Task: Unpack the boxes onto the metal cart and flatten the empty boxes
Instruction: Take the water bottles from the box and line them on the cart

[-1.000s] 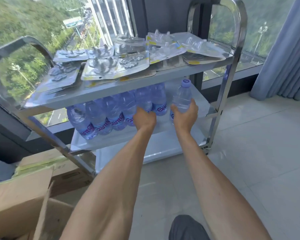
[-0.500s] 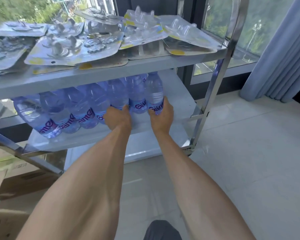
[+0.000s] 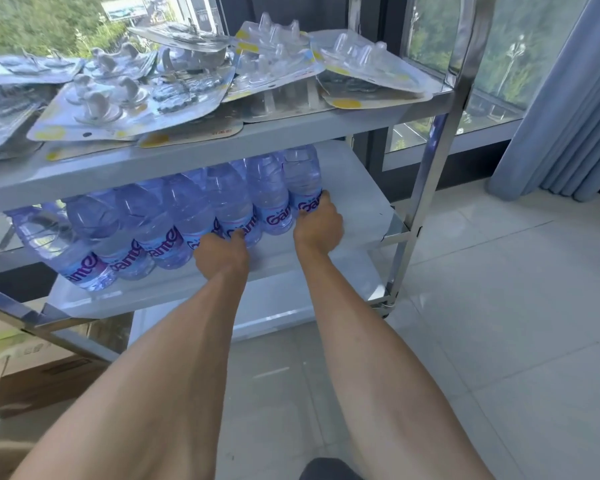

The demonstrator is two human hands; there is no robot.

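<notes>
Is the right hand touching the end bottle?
Touching. The head view shows the right hand with its fingers curled against the label of the end bottle on the middle shelf.

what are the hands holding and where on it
Each hand grips a water bottle at its label: right hand the end bottle, left hand another bottle.

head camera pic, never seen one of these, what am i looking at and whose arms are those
The camera sits on a person's head, looking forward and down, so the two bare arms are the wearer's own. Ahead stands a metal cart. Its top shelf holds clear plastic packs; the middle shelf holds a row of water bottles. The left hand and right hand each have fingers around a bottle at the row's right end. Cardboard boxes sit on the floor, lower left.
</notes>
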